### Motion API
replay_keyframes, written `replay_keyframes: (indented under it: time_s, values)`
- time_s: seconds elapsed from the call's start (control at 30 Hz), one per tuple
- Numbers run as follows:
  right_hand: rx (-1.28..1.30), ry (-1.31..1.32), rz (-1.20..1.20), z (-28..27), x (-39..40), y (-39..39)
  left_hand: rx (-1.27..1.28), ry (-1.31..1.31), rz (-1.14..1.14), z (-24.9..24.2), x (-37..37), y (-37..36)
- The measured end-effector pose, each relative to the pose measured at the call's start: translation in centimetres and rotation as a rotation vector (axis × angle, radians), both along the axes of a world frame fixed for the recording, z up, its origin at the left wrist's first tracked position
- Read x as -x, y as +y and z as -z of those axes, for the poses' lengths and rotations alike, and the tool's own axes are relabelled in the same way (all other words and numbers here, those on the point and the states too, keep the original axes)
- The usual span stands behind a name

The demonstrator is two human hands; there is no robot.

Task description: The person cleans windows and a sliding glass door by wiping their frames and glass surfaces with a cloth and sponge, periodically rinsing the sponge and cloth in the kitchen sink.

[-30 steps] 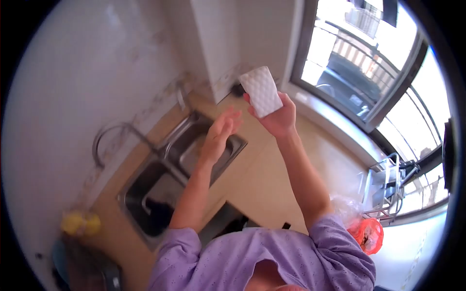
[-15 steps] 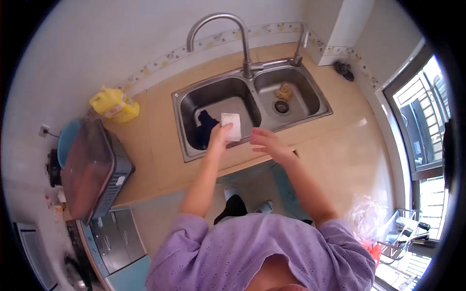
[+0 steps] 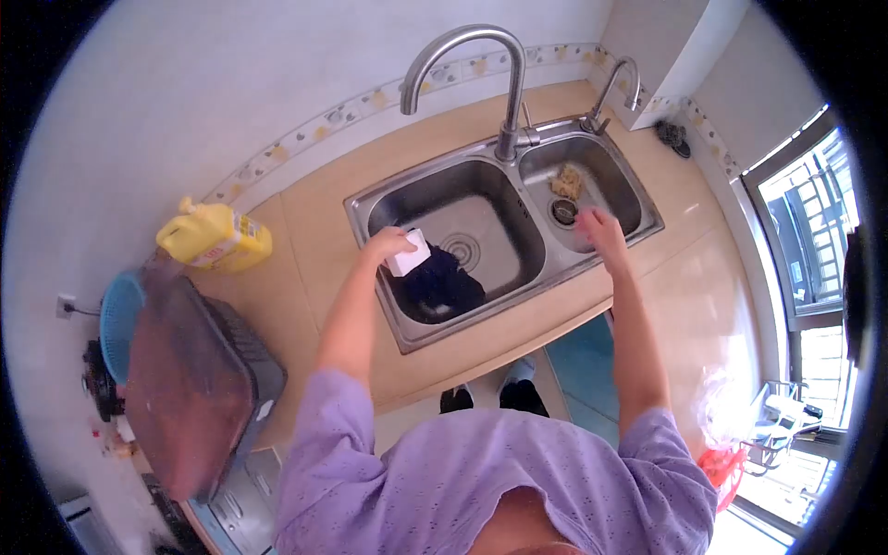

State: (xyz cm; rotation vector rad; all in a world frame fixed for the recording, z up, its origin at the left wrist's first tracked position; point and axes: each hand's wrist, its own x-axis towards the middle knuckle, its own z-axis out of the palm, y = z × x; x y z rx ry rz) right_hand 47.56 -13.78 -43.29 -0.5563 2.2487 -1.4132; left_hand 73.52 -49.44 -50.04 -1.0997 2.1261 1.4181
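Note:
My left hand [image 3: 387,244] is closed around a white rectangular block [image 3: 409,253], held over the left basin of the steel sink [image 3: 421,335]. Below it, a dark navy cloth [image 3: 446,283] lies bunched on the basin floor, and the block overlaps its upper edge in this view. Over the front of the right basin hovers my right hand [image 3: 601,228], its fingers smeared by motion. Near that hand are the drain strainer [image 3: 563,212] and a tan, crumpled scrubber [image 3: 567,182].
A tall curved faucet [image 3: 510,139] rises behind the basins, with a smaller tap [image 3: 601,106] to its right. Left on the counter stand a yellow jug [image 3: 217,238], a covered dark rack [image 3: 199,388] and a blue basket [image 3: 118,319]. Plastic bags [image 3: 721,407] hang at the right.
My left hand has carried the white block left over the cloth. My right hand has moved right, away from the block to the right basin. The view has shifted.

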Motion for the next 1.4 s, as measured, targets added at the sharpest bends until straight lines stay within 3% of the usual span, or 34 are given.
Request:
replay_keyframes:
  time_s: [0.1, 0.17, 0.2, 0.27, 0.37, 0.57, 0.73, 0.83, 0.93, 0.97, 1.1, 1.2, 1.3, 1.4]
  values:
    - [-0.226, 0.284, -0.057, -1.2, 4.2, -3.7, 0.047, -0.015, 0.101, -1.2, 2.6, -1.7]
    - [-0.107, 0.375, -0.046, 1.3, 8.5, -6.6, 0.067, -0.008, 0.073, -3.6, 3.2, -0.9]
    - [-0.172, 0.539, -0.026, 1.6, 10.0, -8.7, 0.091, 0.002, 0.066, -2.8, 3.5, -1.4]
    - [-0.117, 0.543, -0.078, 1.8, 12.6, -12.7, 0.124, -0.015, 0.161, -2.2, 4.3, -2.8]
    - [-0.104, 0.869, -0.148, 5.0, 17.7, -19.5, 0.097, -0.135, 0.139, -3.6, 5.4, -3.3]
    - [-0.159, 0.644, -0.393, 6.9, 22.0, -25.0, 0.096, -0.207, 0.122, -0.8, 6.5, -5.5]
    - [-0.182, 0.553, -0.313, 6.9, 22.5, -24.5, 0.084, -0.180, 0.130, 0.0, 7.1, -6.1]
    - [-0.164, 0.507, -0.296, 6.3, 22.4, -23.7, 0.219, -0.132, 0.203, 1.9, 6.1, -7.3]
    - [-0.113, 0.479, -0.283, 6.2, 22.2, -23.1, 0.227, -0.177, 0.059, -0.4, 5.5, -5.3]
    - [-0.092, 0.474, -0.277, 6.3, 22.1, -22.8, 0.184, -0.078, -0.014, 1.9, 4.2, -5.7]
    - [0.011, 0.630, -0.189, 6.0, 20.9, -20.6, -0.076, -0.076, -0.310, 3.3, 3.0, -4.7]
    - [0.092, 0.720, -0.090, 2.7, 18.6, -18.1, -0.139, 0.001, -0.404, 5.1, 1.8, -4.6]
    - [0.195, 0.948, -0.087, -7.7, 13.0, -17.8, -0.221, 0.165, -0.562, 6.8, 1.0, -4.2]
    - [0.484, 1.303, -0.364, -18.0, 5.4, -20.2, -0.298, 0.248, -0.546, 6.0, 1.1, -3.2]
